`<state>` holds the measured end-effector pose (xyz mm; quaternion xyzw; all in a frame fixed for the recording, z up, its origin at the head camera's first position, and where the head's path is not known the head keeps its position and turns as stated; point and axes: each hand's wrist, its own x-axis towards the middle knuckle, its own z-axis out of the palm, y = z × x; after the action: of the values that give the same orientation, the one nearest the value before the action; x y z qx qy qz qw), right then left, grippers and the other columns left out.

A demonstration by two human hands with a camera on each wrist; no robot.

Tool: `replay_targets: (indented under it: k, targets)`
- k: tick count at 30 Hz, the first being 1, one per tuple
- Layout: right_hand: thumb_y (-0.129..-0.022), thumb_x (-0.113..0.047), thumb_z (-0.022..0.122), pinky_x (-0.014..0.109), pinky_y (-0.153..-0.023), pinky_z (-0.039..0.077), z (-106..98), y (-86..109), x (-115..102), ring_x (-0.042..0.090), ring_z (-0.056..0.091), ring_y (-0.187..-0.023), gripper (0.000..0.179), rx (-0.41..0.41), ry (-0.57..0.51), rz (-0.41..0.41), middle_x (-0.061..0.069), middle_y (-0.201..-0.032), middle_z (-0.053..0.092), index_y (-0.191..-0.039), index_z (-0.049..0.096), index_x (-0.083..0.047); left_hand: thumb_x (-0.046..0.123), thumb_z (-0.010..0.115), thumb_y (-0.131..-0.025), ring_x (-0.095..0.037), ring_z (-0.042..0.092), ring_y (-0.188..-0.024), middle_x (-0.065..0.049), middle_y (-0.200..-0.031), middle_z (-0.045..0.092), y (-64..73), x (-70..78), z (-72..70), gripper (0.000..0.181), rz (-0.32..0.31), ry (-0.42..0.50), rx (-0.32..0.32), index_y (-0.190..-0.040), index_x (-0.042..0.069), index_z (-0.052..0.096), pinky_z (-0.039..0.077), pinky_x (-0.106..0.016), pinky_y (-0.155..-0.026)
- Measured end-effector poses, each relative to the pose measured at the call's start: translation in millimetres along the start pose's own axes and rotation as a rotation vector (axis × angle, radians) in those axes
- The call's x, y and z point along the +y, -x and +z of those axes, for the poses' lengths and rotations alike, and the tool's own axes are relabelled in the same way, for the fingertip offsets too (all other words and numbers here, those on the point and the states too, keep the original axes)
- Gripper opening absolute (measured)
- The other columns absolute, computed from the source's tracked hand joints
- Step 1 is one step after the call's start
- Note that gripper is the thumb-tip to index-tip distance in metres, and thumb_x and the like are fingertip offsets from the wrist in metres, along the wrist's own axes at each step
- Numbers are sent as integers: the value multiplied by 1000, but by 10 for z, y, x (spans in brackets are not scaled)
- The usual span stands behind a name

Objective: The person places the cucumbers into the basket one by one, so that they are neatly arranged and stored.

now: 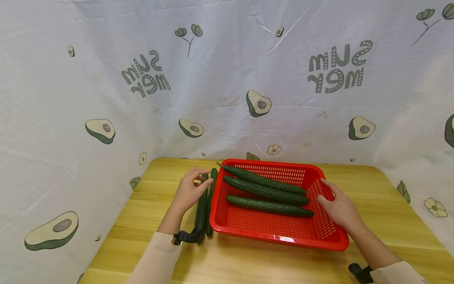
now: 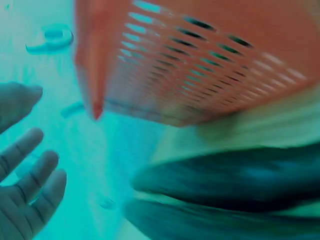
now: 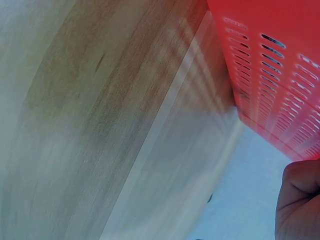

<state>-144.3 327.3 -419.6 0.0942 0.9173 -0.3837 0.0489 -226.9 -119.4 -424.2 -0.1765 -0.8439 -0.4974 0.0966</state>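
Note:
A red plastic basket with slotted walls holds three long green cucumbers lying side by side; the stem end of the rear one pokes over the left rim. My right hand grips the basket's right rim, thumb on the inner side. Over two more cucumbers beside the basket's left wall hovers my left hand, its fingers loosely bent and nothing between them. In the left wrist view that hand has its fingers spread, apart from the basket and the cucumber pair.
The wood-patterned table carries everything. A white cloth printed with avocados and lettering hangs behind and along both sides. Black straps sit on the wrists.

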Motion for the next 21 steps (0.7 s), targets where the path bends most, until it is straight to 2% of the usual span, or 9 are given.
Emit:
replay_targets:
  k: [5,10,16,21]
  targets:
    - [-110,-31,43,38,-63,61,-8,5,-7,21,66,-76,70,-1,0,-3,41,-136,50,-168,12,-8,14,75,-97,-28,67,-102,-19,-133,64,188,-288,94,43,-95,-6,10,-138,7,66,60,-38,-84]
    - [-110,-31,43,37,-62,60,3,5,1,21,66,-73,70,-2,10,6,41,-136,50,-169,11,-8,9,75,-96,-31,66,-99,-23,-129,64,312,-501,186,51,-137,-34,6,-144,3,60,60,-44,-83]
    - [-111,-33,42,37,-61,59,-7,0,3,20,66,-71,70,4,22,4,41,-135,52,-169,10,-8,13,77,-94,-37,67,-104,-25,-133,58,370,-605,235,55,-193,-68,-1,-145,4,60,58,-53,-91]
    - [-111,-32,41,37,-61,59,-13,-5,-11,20,65,-71,69,-3,27,5,41,-134,51,-169,10,-9,10,68,-97,-32,65,-101,-26,-135,56,386,-618,216,45,-231,-90,-20,-141,7,65,57,-46,-86]
